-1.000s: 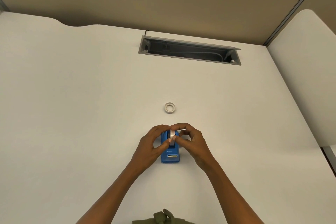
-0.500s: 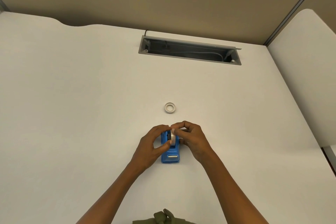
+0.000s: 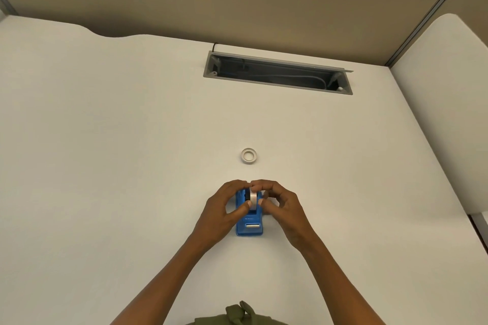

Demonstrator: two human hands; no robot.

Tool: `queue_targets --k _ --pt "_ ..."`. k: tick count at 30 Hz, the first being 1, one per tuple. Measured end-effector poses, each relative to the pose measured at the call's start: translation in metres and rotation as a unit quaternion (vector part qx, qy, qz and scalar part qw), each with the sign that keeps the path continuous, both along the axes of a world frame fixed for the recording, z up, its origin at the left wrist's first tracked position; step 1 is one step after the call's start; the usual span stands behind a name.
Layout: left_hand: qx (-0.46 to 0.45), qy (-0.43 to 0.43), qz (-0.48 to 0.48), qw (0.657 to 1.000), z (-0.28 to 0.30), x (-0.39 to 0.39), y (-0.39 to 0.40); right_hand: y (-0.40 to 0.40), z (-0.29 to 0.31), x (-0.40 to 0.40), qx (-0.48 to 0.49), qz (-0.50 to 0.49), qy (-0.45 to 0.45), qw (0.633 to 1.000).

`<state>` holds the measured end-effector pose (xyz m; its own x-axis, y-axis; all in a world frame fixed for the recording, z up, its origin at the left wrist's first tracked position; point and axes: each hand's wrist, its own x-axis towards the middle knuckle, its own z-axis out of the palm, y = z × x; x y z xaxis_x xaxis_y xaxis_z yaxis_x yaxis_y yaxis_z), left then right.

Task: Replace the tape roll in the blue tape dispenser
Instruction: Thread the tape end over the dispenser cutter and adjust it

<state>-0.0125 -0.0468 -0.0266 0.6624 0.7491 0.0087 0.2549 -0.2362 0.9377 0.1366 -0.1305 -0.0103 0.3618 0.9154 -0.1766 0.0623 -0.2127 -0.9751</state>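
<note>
A blue tape dispenser (image 3: 250, 227) stands on the white desk, its metal cutter facing me. A white tape roll (image 3: 253, 198) on a black hub sits upright in the dispenser's cradle. My left hand (image 3: 224, 208) pinches the roll from the left, thumb on its near edge. My right hand (image 3: 280, 206) pinches it from the right, fingers curled over the top. A second, small white tape ring (image 3: 249, 156) lies flat on the desk just beyond the hands.
An open grey cable tray (image 3: 277, 76) with cables inside is cut into the desk at the back. A beige partition wall stands behind. A second white desk section (image 3: 443, 113) adjoins on the right.
Both hands have stayed on the roll over the dispenser. The roll sits a little lower in the cradle, and my fingers have shifted slightly around it.
</note>
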Motion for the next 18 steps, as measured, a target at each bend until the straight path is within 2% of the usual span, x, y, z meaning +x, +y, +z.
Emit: queue_targets --k 10,18 --pt "0.000 -0.003 0.006 1.000 0.000 0.000 0.000 0.003 -0.003 0.000 0.009 0.008 0.016 1.000" --pt "-0.007 0.004 0.004 1.000 -0.001 -0.001 0.000 0.013 -0.003 -0.001 -0.006 -0.057 0.086 0.995"
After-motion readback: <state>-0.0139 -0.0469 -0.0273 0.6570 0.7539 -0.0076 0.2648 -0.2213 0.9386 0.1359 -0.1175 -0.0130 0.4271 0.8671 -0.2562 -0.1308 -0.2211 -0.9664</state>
